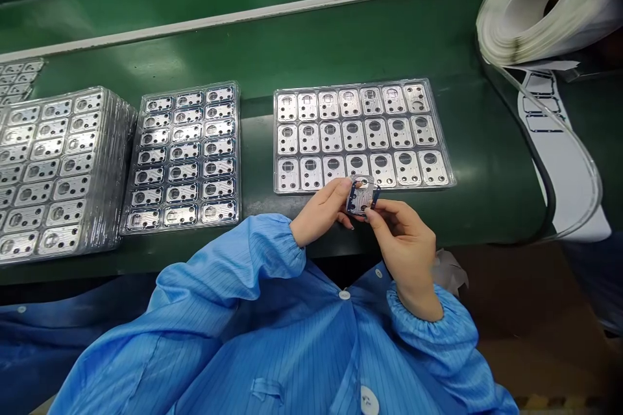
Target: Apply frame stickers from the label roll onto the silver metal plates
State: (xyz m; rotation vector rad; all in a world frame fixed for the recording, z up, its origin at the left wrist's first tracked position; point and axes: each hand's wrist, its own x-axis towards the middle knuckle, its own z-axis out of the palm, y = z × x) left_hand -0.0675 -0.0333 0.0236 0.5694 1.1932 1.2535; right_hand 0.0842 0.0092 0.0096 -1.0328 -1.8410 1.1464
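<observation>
My left hand (324,211) is closed on the left edge of a small silver metal plate (361,198), held just in front of the table edge. Thumb and fingers of my right hand (406,230) pinch a thin dark blue frame-shaped sticker (376,196) along the plate's right side. How much of the sticker touches the plate I cannot tell. Right behind my hands lies a clear plastic tray (450,172) with rows of similar silver plates. Left of it, another clear tray (238,168) carries plates with dark blue edging.
A tall stack of filled trays (109,168) stands at the left on the green table (263,136). At the right, a large white roll (506,19) feeds a white backing strip (572,181) with dark blue frames. A black cable-like edge (545,188) curves beside it.
</observation>
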